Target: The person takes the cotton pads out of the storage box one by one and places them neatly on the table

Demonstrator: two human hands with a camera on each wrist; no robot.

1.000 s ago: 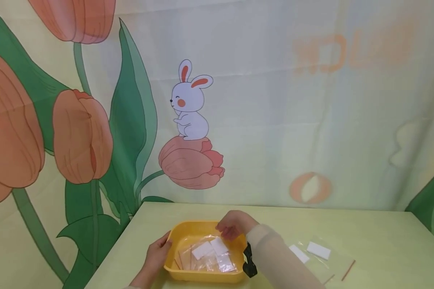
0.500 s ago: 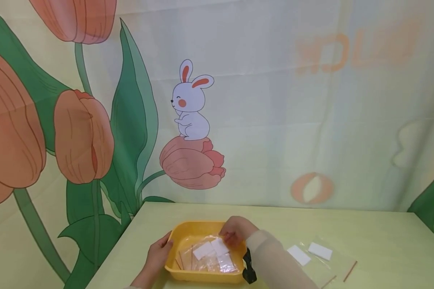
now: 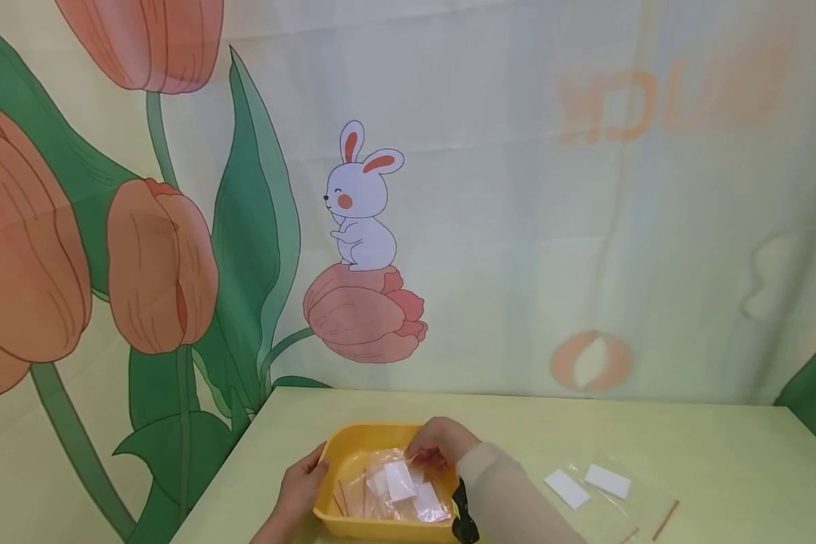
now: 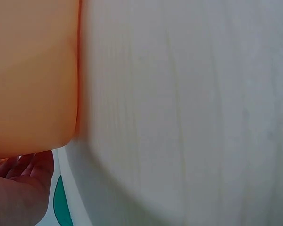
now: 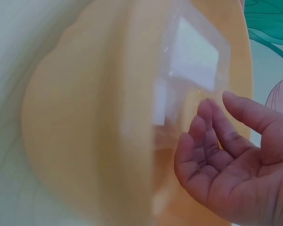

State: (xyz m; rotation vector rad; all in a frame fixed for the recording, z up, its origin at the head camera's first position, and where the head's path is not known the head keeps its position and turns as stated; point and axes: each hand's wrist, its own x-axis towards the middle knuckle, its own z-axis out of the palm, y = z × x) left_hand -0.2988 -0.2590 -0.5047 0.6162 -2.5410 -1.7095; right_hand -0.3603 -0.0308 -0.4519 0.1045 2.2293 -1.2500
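A yellow plastic tub (image 3: 387, 529) stands at the front left of the table, holding several clear zip bags with white cards inside. My left hand (image 3: 302, 485) grips the tub's left side; in the left wrist view its curled fingers (image 4: 40, 165) show under the tub wall (image 4: 33, 84). Over the tub's right side, my right hand (image 3: 442, 442) pinches the edge of one zip bag (image 3: 400, 481) between thumb and index finger. In the right wrist view that bag (image 5: 198, 56) stands tilted, its lower corner at the fingertips, while the other fingers of the right hand (image 5: 236, 165) curl loosely.
Right of the tub, two white cards in clear zip bags (image 3: 608, 481) lie on the pale table (image 3: 721, 453), with red seal strips (image 3: 666, 520) showing. A black bow (image 3: 465, 514) hangs at the right wrist. Behind the table is a printed curtain (image 3: 489, 264) with tulips and a rabbit.
My right hand has gone from hovering over the tub to pinching a zip bag, which has tilted and shifted toward the front left. The left hand keeps its grip.
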